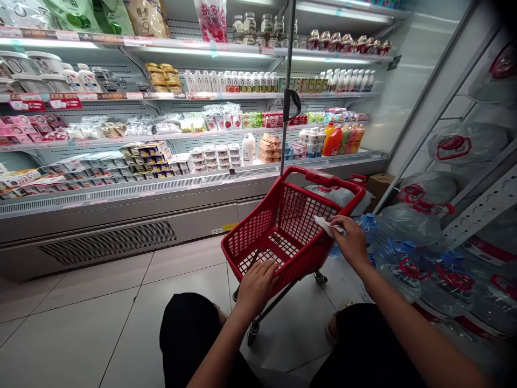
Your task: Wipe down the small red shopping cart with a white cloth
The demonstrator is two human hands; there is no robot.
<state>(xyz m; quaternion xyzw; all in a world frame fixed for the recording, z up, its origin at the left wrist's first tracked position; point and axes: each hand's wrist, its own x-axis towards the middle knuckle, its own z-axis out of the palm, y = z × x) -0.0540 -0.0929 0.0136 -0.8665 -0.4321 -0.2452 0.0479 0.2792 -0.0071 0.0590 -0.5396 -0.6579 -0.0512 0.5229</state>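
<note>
The right hand pinches a crumpled white sheet at the rim of the red plastic lattice-sided cart, whose near edge the left hand touches, whether gripping I cannot tell, so uneven pressure could roll it on its small dark wheels.

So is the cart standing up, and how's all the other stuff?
Red shopping cart: upright on its wheels
White wipe: crumpled, in the right hand
Left hand: on the cart's near rim
Display fridge: lit, stocked
Orange bottle: upright
Water jugs: piled up
</note>
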